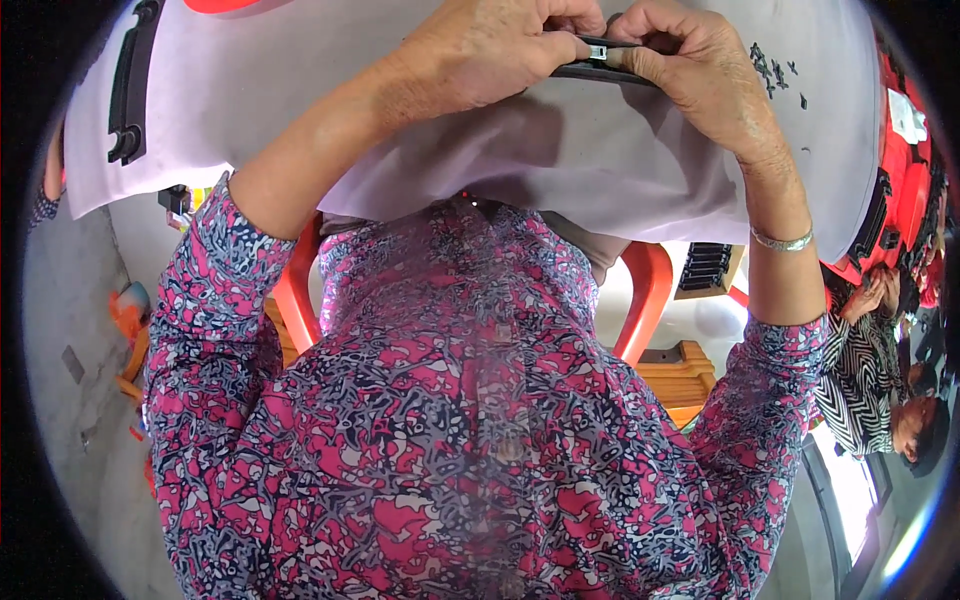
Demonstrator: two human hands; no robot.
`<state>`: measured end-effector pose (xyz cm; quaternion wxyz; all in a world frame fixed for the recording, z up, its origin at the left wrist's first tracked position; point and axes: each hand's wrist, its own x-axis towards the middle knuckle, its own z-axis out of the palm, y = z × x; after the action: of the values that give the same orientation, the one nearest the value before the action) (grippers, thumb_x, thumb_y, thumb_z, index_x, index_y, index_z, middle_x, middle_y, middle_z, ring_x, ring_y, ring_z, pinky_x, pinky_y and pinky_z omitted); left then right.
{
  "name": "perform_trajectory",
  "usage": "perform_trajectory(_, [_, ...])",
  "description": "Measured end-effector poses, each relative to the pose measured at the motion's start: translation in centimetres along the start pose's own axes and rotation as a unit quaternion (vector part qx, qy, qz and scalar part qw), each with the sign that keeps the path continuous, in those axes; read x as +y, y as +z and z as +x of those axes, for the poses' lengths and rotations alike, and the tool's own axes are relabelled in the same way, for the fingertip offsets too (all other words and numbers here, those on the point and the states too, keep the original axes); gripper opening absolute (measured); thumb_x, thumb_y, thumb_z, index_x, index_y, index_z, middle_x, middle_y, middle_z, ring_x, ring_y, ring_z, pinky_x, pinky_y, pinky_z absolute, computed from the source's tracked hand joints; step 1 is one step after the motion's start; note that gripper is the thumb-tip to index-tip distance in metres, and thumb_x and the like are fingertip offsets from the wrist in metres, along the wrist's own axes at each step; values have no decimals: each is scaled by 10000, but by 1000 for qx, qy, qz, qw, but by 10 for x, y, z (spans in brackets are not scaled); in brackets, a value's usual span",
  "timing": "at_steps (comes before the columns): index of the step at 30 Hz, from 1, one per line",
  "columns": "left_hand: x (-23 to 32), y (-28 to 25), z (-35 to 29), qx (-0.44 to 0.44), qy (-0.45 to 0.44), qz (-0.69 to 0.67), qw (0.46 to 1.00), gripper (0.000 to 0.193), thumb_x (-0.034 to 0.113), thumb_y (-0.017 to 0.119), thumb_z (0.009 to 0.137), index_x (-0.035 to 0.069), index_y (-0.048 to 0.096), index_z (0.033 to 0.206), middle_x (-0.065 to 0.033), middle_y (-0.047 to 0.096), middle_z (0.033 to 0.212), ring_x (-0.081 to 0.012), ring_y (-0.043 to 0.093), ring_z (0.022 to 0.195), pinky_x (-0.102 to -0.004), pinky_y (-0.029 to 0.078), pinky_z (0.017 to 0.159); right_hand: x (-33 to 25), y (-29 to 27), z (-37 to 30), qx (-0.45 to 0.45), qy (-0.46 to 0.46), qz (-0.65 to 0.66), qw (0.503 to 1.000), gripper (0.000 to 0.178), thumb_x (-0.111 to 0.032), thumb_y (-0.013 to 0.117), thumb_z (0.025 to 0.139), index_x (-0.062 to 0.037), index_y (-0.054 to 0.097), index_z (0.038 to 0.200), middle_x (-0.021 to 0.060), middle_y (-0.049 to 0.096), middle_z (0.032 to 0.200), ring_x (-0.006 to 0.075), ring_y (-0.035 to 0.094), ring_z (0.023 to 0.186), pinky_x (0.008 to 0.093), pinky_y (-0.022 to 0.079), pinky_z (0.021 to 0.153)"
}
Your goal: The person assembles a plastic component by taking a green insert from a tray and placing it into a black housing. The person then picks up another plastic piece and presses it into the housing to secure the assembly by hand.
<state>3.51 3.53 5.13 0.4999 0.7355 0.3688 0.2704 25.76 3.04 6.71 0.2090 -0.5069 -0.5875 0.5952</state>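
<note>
At the far side of the cloth-covered table point(300, 45), my left hand point(500, 55) and my right hand point(700, 75) meet over a dark, narrow plastic strip point(622, 75). The left fingers pinch its left part. My right thumb and fingers close on it from the right, thumb on the near side. Between the two thumbs shows a small whitish, shiny piece point(598, 52) set in the strip; its exact kind is too small to make out. My fingers cover most of the strip's ends. Several tiny black parts point(768, 72) lie scattered to the right of my right hand.
A long black plastic bar point(132, 85) lies at the table's left edge. Part of a red object point(220, 4) shows at the top. On the right, red items point(912, 195) are piled beyond the table edge, where another person in a zigzag-patterned top point(858, 370) sits.
</note>
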Motion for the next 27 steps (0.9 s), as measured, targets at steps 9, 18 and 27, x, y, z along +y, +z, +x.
perform_trajectory(9, [-1, -1, -2, -12, -11, -11, 1000, 117, 15, 591, 885, -63, 659, 940, -121, 570, 848, -215, 574, 721, -354, 466, 661, 4, 0, 0, 3, -22, -37, 999, 73, 61, 653, 932, 10, 665, 882, -14, 638, 754, 42, 541, 645, 212, 442, 556])
perform_trajectory(18, [2, -3, -4, -10, -5, 29, 1000, 131, 39, 582, 880, -62, 652, 925, -135, 566, 840, -232, 566, 711, -368, 457, 656, -9, 3, -1, 6, 6, -59, 998, 75, 60, 651, 917, 16, 681, 864, -5, 641, 716, 44, 548, 624, 218, 446, 534])
perform_trajectory(27, [-1, 4, -4, 18, 26, 55, 998, 100, 40, 591, 866, -52, 630, 876, -136, 571, 815, -238, 585, 709, -382, 458, 648, 1, 5, -3, 19, -17, -50, 998, 58, 41, 671, 897, 14, 676, 846, 0, 647, 712, 48, 561, 613, 219, 452, 524])
